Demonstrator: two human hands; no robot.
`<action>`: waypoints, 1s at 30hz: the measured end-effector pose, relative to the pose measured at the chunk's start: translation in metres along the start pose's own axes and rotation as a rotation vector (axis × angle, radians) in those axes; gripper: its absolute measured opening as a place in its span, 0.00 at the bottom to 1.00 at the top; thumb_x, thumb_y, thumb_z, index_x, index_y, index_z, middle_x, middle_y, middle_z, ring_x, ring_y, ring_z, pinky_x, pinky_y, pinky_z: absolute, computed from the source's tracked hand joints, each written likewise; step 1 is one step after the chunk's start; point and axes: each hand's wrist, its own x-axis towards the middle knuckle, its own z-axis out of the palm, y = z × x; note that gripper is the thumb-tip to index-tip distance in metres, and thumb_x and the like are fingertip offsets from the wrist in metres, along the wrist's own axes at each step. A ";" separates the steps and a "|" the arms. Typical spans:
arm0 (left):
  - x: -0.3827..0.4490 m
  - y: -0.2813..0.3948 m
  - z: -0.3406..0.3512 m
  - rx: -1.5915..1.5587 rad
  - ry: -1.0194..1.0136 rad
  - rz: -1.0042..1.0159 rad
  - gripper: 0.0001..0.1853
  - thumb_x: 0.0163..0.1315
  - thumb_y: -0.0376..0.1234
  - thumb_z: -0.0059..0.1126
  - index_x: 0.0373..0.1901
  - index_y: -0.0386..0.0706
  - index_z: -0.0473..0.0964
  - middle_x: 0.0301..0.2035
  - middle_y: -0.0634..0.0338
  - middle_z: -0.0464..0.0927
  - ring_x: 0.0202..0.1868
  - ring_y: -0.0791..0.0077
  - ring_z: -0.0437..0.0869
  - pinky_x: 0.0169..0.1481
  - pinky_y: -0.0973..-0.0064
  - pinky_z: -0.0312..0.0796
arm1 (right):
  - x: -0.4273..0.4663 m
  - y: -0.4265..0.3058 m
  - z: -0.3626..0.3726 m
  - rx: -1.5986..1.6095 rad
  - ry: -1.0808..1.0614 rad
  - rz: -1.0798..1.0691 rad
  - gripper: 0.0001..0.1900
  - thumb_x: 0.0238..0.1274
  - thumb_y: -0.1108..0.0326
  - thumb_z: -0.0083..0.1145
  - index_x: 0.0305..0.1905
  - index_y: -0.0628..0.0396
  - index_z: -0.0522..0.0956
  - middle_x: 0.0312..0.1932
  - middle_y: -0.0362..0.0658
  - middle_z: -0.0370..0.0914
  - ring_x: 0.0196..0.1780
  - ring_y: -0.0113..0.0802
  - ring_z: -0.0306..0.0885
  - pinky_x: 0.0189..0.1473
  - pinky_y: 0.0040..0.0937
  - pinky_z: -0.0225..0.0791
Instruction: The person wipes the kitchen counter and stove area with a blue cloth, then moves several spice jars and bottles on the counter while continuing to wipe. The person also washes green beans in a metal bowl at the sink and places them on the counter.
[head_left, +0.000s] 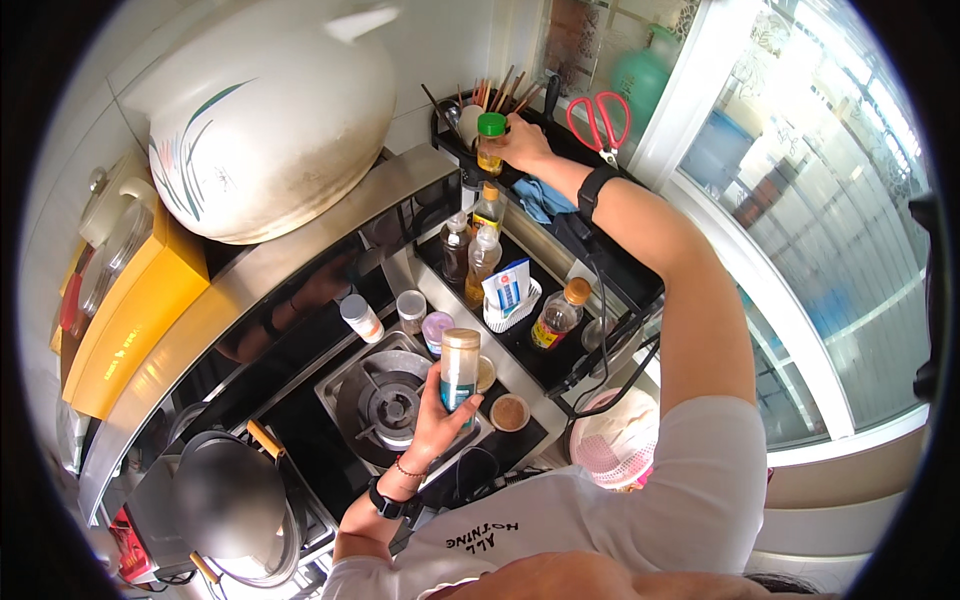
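My left hand (440, 420) is closed round the lower part of a tall clear jar (459, 367) with a tan lid and a teal label, above the right side of the gas burner (390, 405). My right hand (525, 144) reaches to the upper rack and grips a small clear jar with a green lid (491, 135) and yellowish contents, beside a holder of chopsticks (502, 94). Round the burner stand a white-capped jar (361, 318), a clear jar (411, 311), a purple-lidded jar (437, 330) and an open tub of brown powder (510, 412).
Sauce bottles (484, 262), a white basket with a packet (513, 304) and an orange-capped bottle (559, 315) stand on the lower rack. Red-handled scissors (600, 127) and a blue cloth (541, 199) are near my right forearm. A pan (232, 495) sits at lower left.
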 end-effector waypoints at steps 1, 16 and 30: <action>0.000 0.000 0.001 0.013 0.004 0.006 0.31 0.57 0.29 0.66 0.60 0.38 0.60 0.46 0.59 0.71 0.48 0.76 0.72 0.56 0.75 0.66 | 0.000 0.001 -0.005 -0.029 -0.054 -0.029 0.39 0.42 0.42 0.69 0.51 0.65 0.71 0.48 0.60 0.79 0.53 0.56 0.77 0.53 0.44 0.72; -0.001 -0.001 0.003 0.047 -0.008 -0.010 0.32 0.58 0.30 0.66 0.61 0.38 0.60 0.48 0.58 0.71 0.51 0.74 0.71 0.58 0.74 0.65 | 0.013 0.050 0.031 -0.628 -0.536 -0.093 0.19 0.59 0.69 0.49 0.56 0.57 0.75 0.63 0.51 0.71 0.69 0.45 0.61 0.62 0.49 0.57; -0.008 0.002 -0.006 0.069 0.039 0.011 0.31 0.57 0.30 0.66 0.59 0.38 0.60 0.46 0.58 0.72 0.49 0.75 0.72 0.56 0.75 0.67 | -0.008 0.058 0.008 -0.610 -0.609 -0.165 0.33 0.58 0.75 0.44 0.71 0.50 0.60 0.76 0.44 0.52 0.73 0.52 0.54 0.69 0.46 0.52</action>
